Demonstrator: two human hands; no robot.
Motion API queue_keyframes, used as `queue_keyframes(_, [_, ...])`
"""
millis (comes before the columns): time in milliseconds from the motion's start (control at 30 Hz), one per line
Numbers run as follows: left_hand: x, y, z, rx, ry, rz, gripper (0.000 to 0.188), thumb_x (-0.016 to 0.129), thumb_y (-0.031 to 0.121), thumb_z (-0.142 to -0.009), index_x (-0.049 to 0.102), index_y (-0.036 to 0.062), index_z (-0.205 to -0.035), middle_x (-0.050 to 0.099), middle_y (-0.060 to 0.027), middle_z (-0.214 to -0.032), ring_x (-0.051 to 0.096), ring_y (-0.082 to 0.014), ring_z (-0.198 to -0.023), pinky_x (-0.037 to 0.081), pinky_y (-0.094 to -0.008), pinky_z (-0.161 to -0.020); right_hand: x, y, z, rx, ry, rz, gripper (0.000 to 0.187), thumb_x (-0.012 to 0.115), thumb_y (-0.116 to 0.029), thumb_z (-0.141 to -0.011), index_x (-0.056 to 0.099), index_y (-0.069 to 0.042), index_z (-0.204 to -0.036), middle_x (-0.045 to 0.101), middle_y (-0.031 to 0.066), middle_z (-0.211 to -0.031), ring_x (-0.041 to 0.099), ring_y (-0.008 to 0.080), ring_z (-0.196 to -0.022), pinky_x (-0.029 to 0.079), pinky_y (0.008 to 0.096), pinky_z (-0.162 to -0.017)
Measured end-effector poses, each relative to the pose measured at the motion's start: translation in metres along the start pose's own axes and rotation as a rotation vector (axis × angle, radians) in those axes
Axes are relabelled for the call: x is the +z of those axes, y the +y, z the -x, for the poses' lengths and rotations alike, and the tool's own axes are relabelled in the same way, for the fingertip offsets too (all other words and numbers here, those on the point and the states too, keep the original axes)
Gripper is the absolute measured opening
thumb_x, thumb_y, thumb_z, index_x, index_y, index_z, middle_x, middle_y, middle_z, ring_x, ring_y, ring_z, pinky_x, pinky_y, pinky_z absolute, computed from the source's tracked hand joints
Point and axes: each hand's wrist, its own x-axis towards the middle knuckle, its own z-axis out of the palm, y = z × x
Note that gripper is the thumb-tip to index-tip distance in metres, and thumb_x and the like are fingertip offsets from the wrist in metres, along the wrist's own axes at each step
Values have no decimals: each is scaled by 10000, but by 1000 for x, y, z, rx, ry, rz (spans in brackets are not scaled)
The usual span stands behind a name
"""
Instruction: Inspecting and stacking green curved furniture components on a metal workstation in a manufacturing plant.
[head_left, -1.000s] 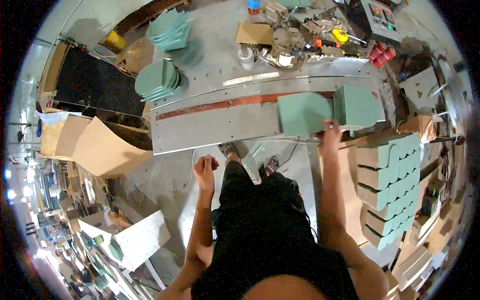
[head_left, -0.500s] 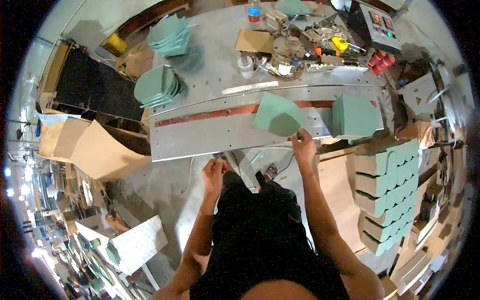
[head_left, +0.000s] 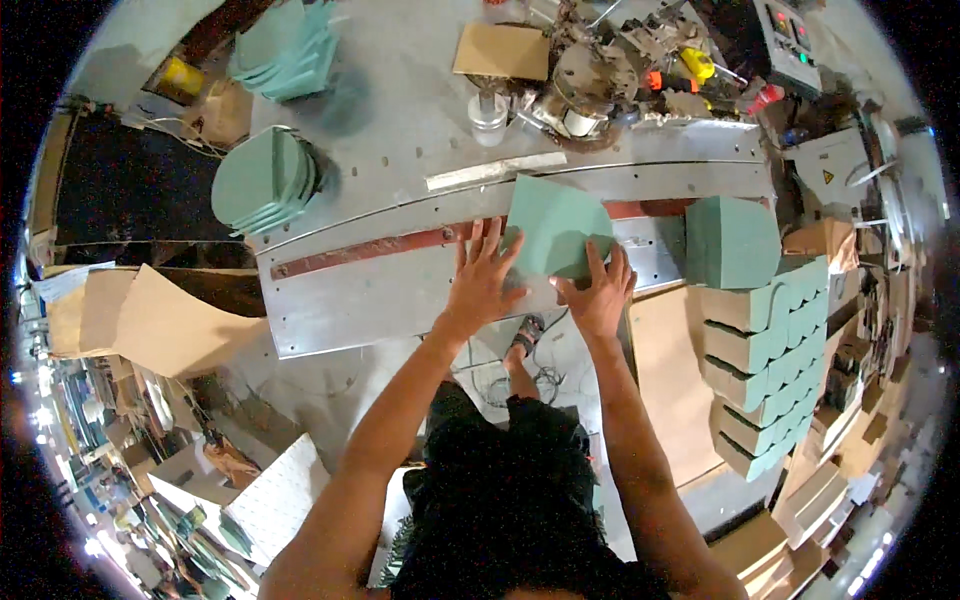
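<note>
We have both hands over the desk [head_left: 350, 310], at the near edges of a green sheet [head_left: 558, 215] that lies across the red strip [head_left: 380, 248]. At its left edge, our left hand [head_left: 482, 280] keeps its grip unclosed, the fingers spread wide, with the index fingertip next to the sheet's side. Our right hand [head_left: 602, 290] is at the lower right corner; its grip is loose too, fingers parted and thumb set apart, though we cannot tell how firmly they touch the sheet. To the right of it, well apart from our fingers, we see a green block of stacked pieces [head_left: 732, 242]. Farther left on the desk stand a rounded green pile [head_left: 262, 180] and, behind that, a fanned green pile [head_left: 285, 50]. Beyond the sheet we have a pale flat bar [head_left: 495, 172], a white jar [head_left: 487, 120] and a piece of cardboard [head_left: 500, 50], beside a clutter of metal parts [head_left: 590, 85].
</note>
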Motion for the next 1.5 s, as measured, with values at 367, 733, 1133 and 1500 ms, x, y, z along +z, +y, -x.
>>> queue_keyframes(367, [4,-30,-25,68,19,6,561,634,306,-849,471,152,-1363,347,-139,-1469,242,-388,-1382,184,-603,-1094,11,-3,-19,-114,123,23,789,824,-477,-585,564,-164,-1261,424,227,-1365,388,407,-1267,277,575,-1015])
queue_keyframes(733, [5,-34,-43,54,46,7,572,641,309,-838,478,155,-1363,354,-136,-1471,223,-383,-1396,167,-583,-1104,12,-1,-43,-125,94,-6,769,808,-500,-600,589,-126,-1235,438,227,-1365,396,392,-1267,275,557,-1023])
queue_keyframes(1133, [-27,-61,-27,-192,-58,-89,519,626,323,-847,517,165,-1330,352,-139,-1477,169,-385,-1420,92,-621,-1106,29,-46,-67,-218,-16,69,720,667,-665,-673,600,-219,-1235,394,130,-1445,315,398,-1343,118,700,-1044])
queue_keyframes(1500, [-32,-62,-2,-278,23,-42,581,630,371,-849,492,98,-1343,280,-310,-1452,187,-481,-1386,177,-639,-1070,32,-55,-102,-461,-173,60,717,732,-648,-545,647,-278,-1153,483,-67,-1398,307,316,-1358,12,740,-1027])
